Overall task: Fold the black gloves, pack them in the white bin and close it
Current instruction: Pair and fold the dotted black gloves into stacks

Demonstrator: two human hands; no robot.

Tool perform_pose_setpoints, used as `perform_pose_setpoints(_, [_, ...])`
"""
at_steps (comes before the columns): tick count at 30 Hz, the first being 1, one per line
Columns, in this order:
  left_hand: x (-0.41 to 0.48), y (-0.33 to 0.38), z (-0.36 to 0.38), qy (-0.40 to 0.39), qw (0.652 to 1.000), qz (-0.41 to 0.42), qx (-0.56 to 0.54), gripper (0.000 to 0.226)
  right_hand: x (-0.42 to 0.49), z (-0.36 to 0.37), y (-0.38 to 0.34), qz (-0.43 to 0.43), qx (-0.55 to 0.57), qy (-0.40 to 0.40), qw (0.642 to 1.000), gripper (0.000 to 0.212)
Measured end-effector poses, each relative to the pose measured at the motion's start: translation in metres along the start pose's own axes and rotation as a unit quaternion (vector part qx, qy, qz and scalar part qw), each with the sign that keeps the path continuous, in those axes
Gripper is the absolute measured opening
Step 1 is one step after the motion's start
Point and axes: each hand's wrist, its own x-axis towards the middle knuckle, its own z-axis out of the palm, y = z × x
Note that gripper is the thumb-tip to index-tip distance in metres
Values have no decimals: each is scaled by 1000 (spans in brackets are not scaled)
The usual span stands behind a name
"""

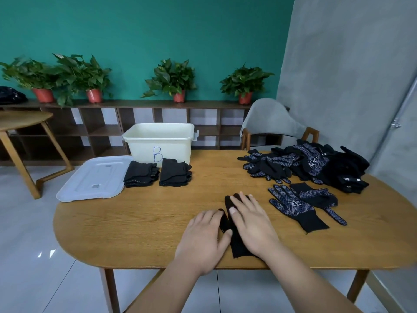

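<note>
Left hand point(203, 236), right hand point(253, 224) flat on black glove point(239, 247) beneath fingers point(242, 201)

I see black gloves point(291, 205) with white dots, a white bin point(173, 141) marked with a blue B, and a brown wooden counter point(135, 218).
</note>
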Motion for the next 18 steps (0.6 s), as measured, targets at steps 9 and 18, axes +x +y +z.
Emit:
perform_pose_setpoints(9, [2,1,0,-9,999,-32,34,87,-36,0,16,38,-135,1,990,67])
perform_pose_setpoints(18, [-3,-4,-3,30,998,34,-33,67,-40,-3,11,35,-144,-12,989,63])
